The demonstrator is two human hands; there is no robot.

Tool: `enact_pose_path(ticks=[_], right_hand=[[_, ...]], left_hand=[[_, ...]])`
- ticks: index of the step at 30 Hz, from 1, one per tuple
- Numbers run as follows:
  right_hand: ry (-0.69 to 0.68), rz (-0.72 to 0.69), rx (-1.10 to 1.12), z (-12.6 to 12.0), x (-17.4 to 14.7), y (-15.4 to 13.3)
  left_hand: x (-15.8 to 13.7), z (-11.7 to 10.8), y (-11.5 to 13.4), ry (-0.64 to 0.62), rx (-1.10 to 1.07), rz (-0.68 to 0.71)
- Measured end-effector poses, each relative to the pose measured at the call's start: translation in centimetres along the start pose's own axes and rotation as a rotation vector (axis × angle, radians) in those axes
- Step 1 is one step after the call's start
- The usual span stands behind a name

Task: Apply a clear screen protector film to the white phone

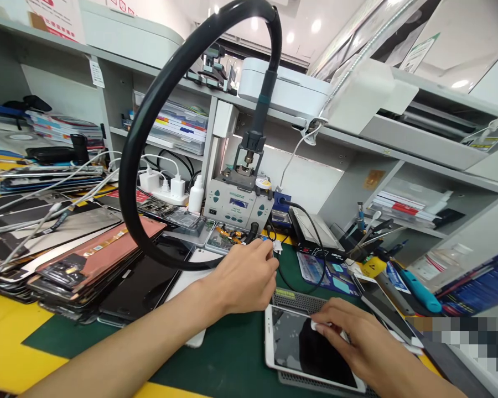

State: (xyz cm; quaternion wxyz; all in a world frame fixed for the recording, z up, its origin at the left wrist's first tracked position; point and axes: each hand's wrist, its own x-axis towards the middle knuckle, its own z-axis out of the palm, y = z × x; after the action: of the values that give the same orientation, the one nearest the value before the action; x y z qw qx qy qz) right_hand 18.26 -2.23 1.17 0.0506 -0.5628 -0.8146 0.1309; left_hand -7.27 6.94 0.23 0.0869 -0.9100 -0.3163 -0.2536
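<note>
Pinning phone (311, 348) flat with right hand (352, 337), fingers spread; left hand (243, 279) at 11 o'clock, curled at station (237, 205), grip contents unclear.

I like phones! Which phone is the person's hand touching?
The white-framed phone under the right hand, lying alone on the green mat. The other screens sit stacked at left, untouched.

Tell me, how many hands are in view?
2. The left hand reaches toward the grey station; the right hand rests on the white phone. None seem hidden.
</note>
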Motion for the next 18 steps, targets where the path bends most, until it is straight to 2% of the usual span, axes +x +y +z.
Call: enact_pose_path(ticks=[3,12,18], right_hand=[[0.010,-0.041,-0.018,0.5,0.5,-0.4],[-0.055,-0.154,-0.039,0.3,4.0,-4.8],[-0.029,-0.209,-0.054,0.7,5.4,-5.7]], left_hand=[[0.1,-0.1,-0.1,-0.013,0.003,-0.002],[-0.1,-0.3,-0.2,-0.059,0.038,-0.003],[-0.1,-0.2,-0.5,-0.071,0.050,-0.003]])
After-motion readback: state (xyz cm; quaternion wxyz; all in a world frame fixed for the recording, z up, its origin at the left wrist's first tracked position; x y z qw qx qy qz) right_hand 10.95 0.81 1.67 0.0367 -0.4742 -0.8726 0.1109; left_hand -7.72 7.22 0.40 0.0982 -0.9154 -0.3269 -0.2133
